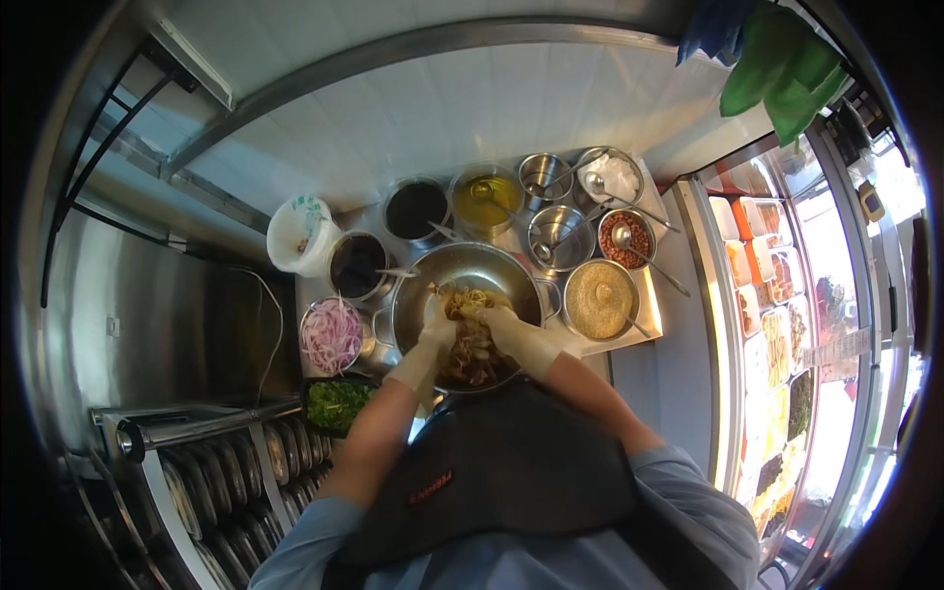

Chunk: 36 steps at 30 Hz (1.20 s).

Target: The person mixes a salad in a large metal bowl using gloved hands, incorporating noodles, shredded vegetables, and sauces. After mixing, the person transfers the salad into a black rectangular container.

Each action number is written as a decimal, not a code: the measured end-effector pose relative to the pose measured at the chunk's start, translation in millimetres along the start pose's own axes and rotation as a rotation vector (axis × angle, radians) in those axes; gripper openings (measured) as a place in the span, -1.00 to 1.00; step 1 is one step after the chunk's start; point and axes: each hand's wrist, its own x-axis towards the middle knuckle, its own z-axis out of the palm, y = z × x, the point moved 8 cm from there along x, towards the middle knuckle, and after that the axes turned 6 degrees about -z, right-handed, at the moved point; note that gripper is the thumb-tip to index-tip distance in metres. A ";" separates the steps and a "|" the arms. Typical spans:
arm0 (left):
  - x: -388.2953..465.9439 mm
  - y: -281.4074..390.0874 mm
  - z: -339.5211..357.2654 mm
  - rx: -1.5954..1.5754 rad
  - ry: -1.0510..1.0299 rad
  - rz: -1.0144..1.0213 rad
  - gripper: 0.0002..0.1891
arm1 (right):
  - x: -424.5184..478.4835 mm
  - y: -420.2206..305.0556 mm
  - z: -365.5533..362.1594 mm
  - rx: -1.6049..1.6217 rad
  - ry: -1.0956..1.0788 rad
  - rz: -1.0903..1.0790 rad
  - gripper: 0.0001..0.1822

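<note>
A large two-handled steel bowl (505, 267) stands before me, holding a brown, dressed mix of shredded food (476, 361) whose ingredients I cannot fully tell. My left hand (436, 332), in a pale thin glove, grips the mix from its left side. Opposite it, my right hand (509, 332), gloved alike, is closed around the right side of the same clump. Yellowish strands stick up between and beyond the hands. Some fingertips are hidden in the food.
Around the bowl stand sliced red onion (332, 335), chopped greens (339, 405), dark liquids (359, 264) (417, 210), yellow oil (487, 195), peanuts (627, 237), tan granules (601, 299) and white powder (612, 177). Spoon handles jut out rightward. A tray rack (221, 472) is at left, a lit food display (771, 324) at right.
</note>
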 end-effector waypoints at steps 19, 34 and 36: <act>-39.8 1.8 11.2 -0.492 -0.022 -0.167 -0.39 | 13.6 45.7 -23.4 -0.156 0.218 -0.011 -0.50; -50.0 17.3 -7.5 -0.772 -0.257 -0.012 -0.18 | 1.8 36.0 -35.1 0.076 0.124 0.306 -0.62; -51.8 1.5 -6.5 -0.763 -0.253 -0.057 -0.16 | -0.5 35.6 -28.5 0.100 0.112 0.285 -0.66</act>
